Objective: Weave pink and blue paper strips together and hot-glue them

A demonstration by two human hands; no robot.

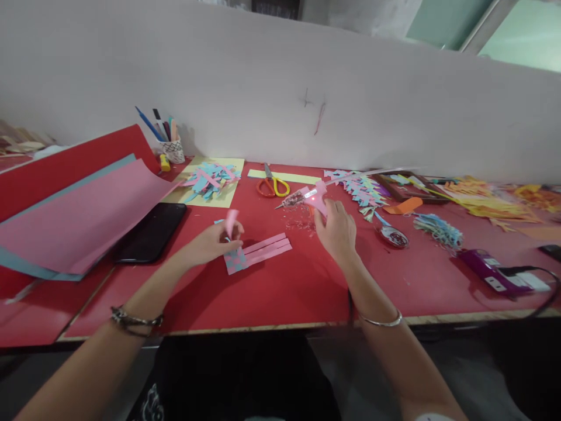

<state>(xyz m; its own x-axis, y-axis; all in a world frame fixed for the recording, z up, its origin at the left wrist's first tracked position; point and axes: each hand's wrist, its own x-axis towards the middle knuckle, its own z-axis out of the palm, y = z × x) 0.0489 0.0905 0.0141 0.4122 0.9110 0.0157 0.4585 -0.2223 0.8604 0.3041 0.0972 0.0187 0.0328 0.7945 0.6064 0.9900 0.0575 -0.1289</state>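
Observation:
My left hand (213,242) pinches a pink paper strip (231,221), lifted and curled up from a small woven paper piece (236,261). That piece has a pink and light-blue checkered part, with loose pink strips (269,248) fanning to the right on the red table. My right hand (338,231) is wrapped around the handle of a pink hot glue gun (319,202). A red light glows on its body, and its nozzle points left. Dried glue strings (299,217) lie beneath the nozzle.
Scissors (272,182) lie behind the woven piece. Pink and blue paper scraps (213,178) sit on a yellow sheet at back left. A black phone (151,234) and large coloured sheets (87,216) are left. A spoon (393,235) and purple power strip (493,272) are right.

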